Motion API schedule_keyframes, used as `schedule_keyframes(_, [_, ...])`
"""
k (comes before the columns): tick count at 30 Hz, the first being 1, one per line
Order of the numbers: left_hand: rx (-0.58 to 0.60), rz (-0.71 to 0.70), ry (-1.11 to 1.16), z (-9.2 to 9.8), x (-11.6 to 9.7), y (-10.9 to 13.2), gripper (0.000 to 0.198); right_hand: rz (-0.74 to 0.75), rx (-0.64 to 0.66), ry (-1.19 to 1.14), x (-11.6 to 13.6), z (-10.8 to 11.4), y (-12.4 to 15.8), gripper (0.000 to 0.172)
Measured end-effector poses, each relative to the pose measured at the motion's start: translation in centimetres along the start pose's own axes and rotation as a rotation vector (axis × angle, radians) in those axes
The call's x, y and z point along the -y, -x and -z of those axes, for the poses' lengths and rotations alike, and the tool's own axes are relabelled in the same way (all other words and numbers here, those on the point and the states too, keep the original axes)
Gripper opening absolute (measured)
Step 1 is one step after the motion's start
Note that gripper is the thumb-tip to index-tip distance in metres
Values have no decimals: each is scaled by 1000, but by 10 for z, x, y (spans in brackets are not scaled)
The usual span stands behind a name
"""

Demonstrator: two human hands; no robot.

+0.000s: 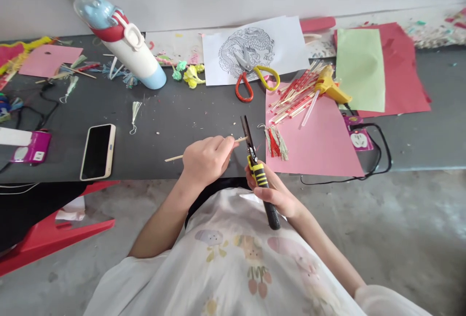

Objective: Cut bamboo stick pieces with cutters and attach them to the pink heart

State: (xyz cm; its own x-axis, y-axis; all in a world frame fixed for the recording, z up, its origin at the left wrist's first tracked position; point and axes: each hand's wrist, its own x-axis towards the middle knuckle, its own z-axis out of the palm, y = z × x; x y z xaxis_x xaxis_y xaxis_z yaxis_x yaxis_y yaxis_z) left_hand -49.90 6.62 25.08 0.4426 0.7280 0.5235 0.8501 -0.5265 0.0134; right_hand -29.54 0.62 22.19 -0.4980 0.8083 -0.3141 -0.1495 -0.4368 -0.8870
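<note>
My left hand is closed around a thin pale wooden stick, whose long end sticks out to the left. The stick's short right end reaches the dark blades of a pair of black-and-yellow shears. Wrapped round the shears' handle is my right hand, just in front of the table edge, with the blades pointing away from me. Whether the blades press on the stick cannot be made out. A few tiny pale bits lie on the table near the blades. A red-and-cream tassel rests to the right.
Scissors lie on a dragon drawing. A yellow glue gun and red-tipped sticks rest on pink paper. To the left are a phone, a bottle and a small tassel. Power strips sit at both sides.
</note>
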Motion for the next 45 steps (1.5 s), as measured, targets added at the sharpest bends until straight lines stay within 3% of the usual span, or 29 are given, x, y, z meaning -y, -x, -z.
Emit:
schedule_keyframes(8, [58, 48, 22, -4, 0, 2, 28, -37, 24, -105, -2, -1, 0, 45])
schedule_keyframes(13, [38, 29, 132, -7, -4, 4, 30, -50, -19, -303, 8, -10, -1, 33])
schedule_keyframes(16, [35, 56, 194, -8, -7, 6, 28, -55, -85, -267, 16, -11, -2, 32])
schedule_keyframes(20, [114, 163, 274, -11, -4, 8, 30, -77, -160, -234, 16, -6, -2, 34])
schedule_keyframes(24, [119, 238, 437, -16, 0, 9, 27, -70, -147, -193, 11, 0, -4, 34])
schedule_keyframes(28, [66, 243, 564, -18, 4, 10, 19, -29, -104, -87, 8, 3, -5, 32])
schedule_keyframes(34, [-22, 218, 542, -18, 8, 12, 17, -41, -152, 145, 10, 4, -2, 31])
schedule_keyframes(40, [-27, 234, 504, -20, 16, 16, 19, -46, -261, 456, 16, 2, -4, 27])
schedule_keyframes(45, [-56, 210, 517, -23, 23, 17, 23, -79, -400, 797, 25, 1, -7, 35])
